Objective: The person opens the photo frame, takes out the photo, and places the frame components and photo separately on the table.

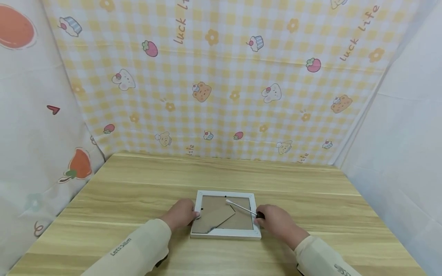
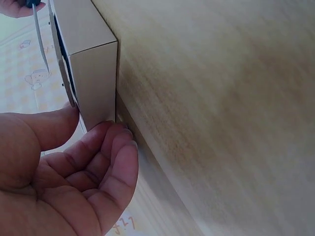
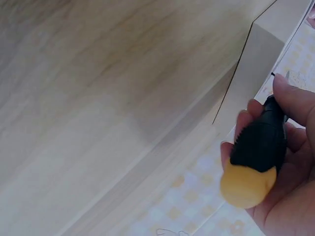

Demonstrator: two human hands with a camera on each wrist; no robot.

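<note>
A white picture frame (image 1: 233,233) lies face down on the table, its brown backing board (image 1: 215,201) and slanted stand flap (image 1: 215,219) facing up. My left hand (image 1: 181,213) grips the frame's left side, thumb on the top face and fingers curled against the outer edge, as the left wrist view shows. In my right hand (image 1: 276,220), beside the frame's right edge, is a screwdriver (image 3: 261,140) with a black and yellow handle. Its metal shaft (image 1: 241,207) slants across the backing, the tip pointing toward the frame's far side. Small black tabs (image 1: 226,196) show along the inner border.
The wood-grain table (image 1: 138,184) extends around the frame. Behind it hangs a yellow checked cloth (image 1: 221,115) with cartoon prints. White cloths stand at the left (image 1: 27,115) and right (image 1: 407,126).
</note>
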